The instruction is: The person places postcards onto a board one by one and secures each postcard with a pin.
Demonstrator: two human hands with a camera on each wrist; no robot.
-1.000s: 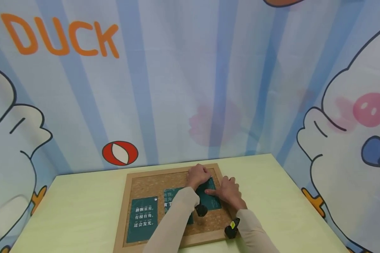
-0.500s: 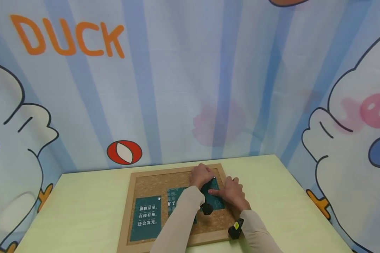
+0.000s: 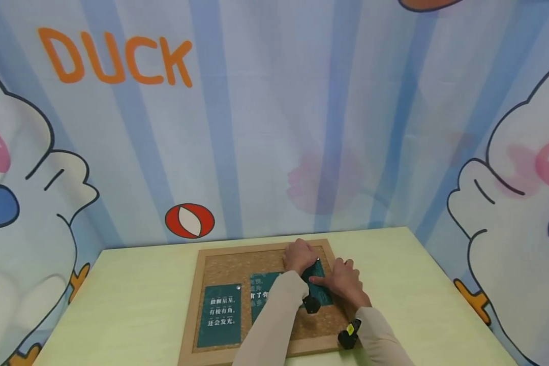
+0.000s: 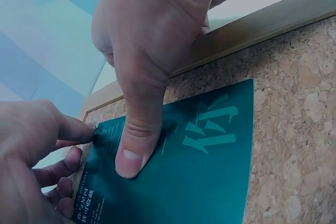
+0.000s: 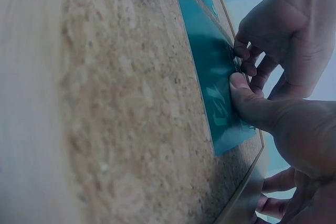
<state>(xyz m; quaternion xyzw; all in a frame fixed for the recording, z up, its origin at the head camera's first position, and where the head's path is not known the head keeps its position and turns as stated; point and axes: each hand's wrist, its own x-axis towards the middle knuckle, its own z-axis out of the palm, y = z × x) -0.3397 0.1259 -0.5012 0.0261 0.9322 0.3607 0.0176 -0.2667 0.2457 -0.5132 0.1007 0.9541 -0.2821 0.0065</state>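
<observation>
A wood-framed corkboard (image 3: 265, 256) bears several dark green cards with white writing. Over the right-hand card (image 4: 210, 150), my left hand (image 3: 298, 256) bends its fingers at the upper corner, one fingertip right at a small silvery thumbtack (image 3: 318, 260). My right hand (image 3: 345, 282) lays its thumb (image 4: 137, 150) on that same card. Its other fingers (image 5: 278, 182) reach past the board's wooden frame (image 5: 244, 190), so the hand grips board and card together. The left forearm partly hides the middle card (image 3: 263, 290).
The left card (image 3: 219, 315) hangs from a round silvery tack (image 3: 239, 287) at its upper right corner. The board lies on a pale yellow table (image 3: 142, 300). Behind stands a blue-and-white striped cloth backdrop (image 3: 274, 127) with cartoon ducks.
The head view has turned slightly left, so the whole scene sits further right. Against the board, both hands stay nearly where they were.
</observation>
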